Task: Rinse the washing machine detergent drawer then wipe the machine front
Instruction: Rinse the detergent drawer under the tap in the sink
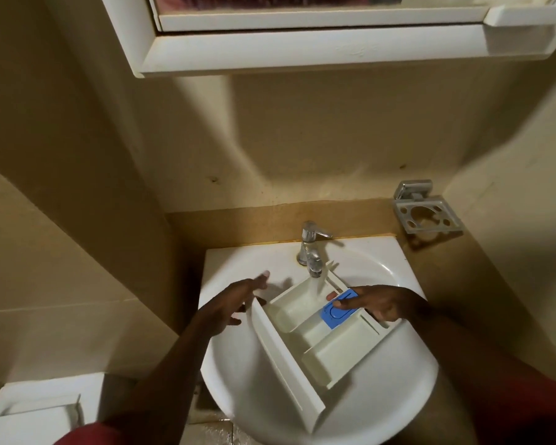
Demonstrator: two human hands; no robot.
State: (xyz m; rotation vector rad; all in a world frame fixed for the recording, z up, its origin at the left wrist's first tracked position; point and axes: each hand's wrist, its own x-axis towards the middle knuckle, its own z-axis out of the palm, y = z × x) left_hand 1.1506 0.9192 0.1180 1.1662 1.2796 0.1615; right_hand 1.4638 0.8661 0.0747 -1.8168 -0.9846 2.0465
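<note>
A white mirror cabinet [318,36] is mounted on the beige wall above a white round sink [382,396]. A white fixture [29,415] is partly visible at the lower left edge. The white detergent drawer [305,345] is positioned inside the sink basin, angled diagonally, with its long front panel toward the lower left and its rear end under the tap. The compartments are turned upward. The right hand [382,305] is closed on the rear right side of the drawer, with the thumb pressed on the blue insert [339,311]. The left hand [228,305] is held released, fingers spread, just beside the left end of the drawer over the sink rim; contact with the drawer cannot be determined. A chrome tap [312,248] is fitted at the back of the sink, and a stream of water [315,285] is discharged into the rear compartment of the drawer. A metal holder [427,208] is fixed to the wall at the right of the tap.
</note>
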